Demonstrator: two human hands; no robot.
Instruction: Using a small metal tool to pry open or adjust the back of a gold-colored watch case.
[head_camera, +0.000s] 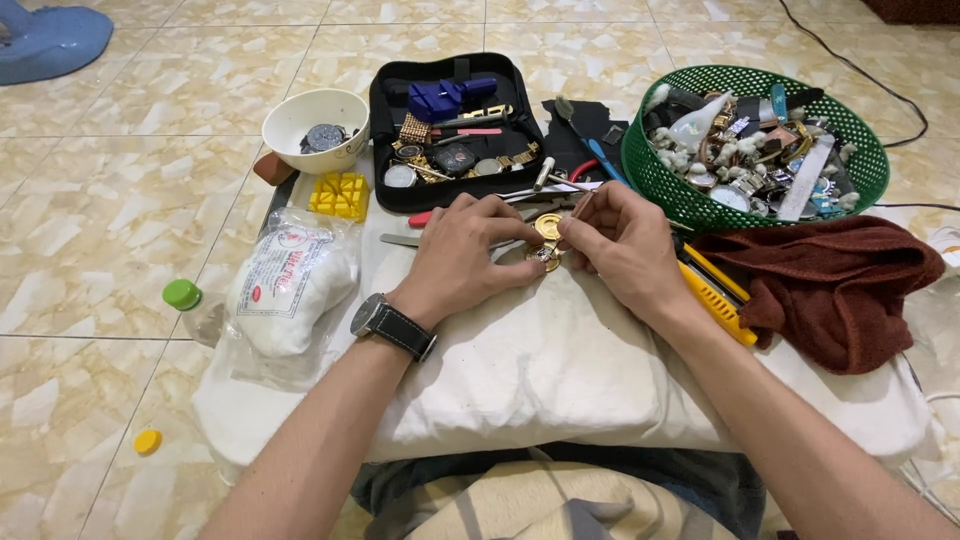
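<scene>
Both hands meet over a small gold watch part (546, 240). The left hand (465, 255) has its grip pinched on the part, fingertips pressed at its left edge. The right hand (622, 245) touches the part from the right and also grasps a thin tool (583, 206) that rises from its fingers; what kind of tool cannot be told. The part sits just above a white cushion (560, 370) on the person's lap, near its far edge.

One black-strapped wristwatch (392, 325) is on the left wrist. One open black case (455, 130) lies beyond the hands, holding several watches and tools. One white bowl (316, 128) to its left holds one watch. One yellow ridged block (340, 195) lies below the bowl. One green basket (860, 150), far right, is heaped with watches and straps, too many to count. One dark red towel (830, 290) lies below the basket, one yellow knife (715, 300) beside it. One bag of white cotton (290, 285) lies left of the cushion.

The surface below is a cream marbled tile floor (90, 220).
</scene>
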